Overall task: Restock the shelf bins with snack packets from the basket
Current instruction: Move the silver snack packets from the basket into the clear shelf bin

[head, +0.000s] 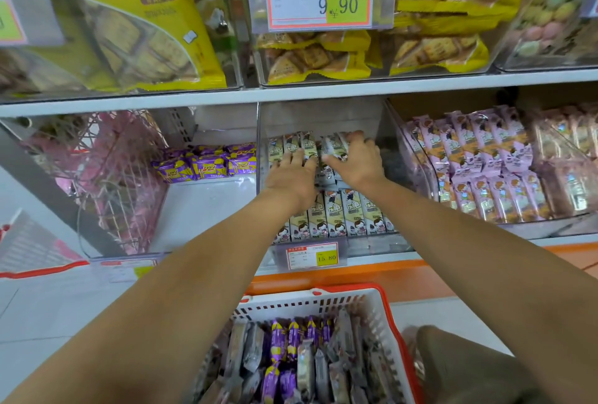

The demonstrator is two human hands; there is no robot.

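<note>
Item one: cream-white snack packets (336,214) (oblong foil wrappers, cartoon figure printed on each), in the middle clear plastic bin (262,131) of the lower shelf. They are ranked side by side in two rows, a near row and a far row; each packet's long axis runs from front to back of the bin, sloping up and away from me, printed face up, the short ends toward me. Item two: my left hand (293,177), reached into that bin, fingers fairly straight and laid flat over the far row, pressing rather than grasping. Item three: my right hand (356,162), just beside the left and touching the same far row, fingers bent over the packets' far ends and the thumb across their faces, so it grips a few of them. Item four: white plastic basket with a red rim (323,301), below my forearms, holding purple and silvery packets (mixed, lying at several angles). Item five: purple snack packets (207,164) at the back of the left bin. Item six: lilac snack packets (479,157), two rows, in the right bin. Item seven: yellow price label reading 15.80 (313,256) on the middle bin's front edge. Item eight: yellow biscuit bags (318,55) on the shelf above.
</note>
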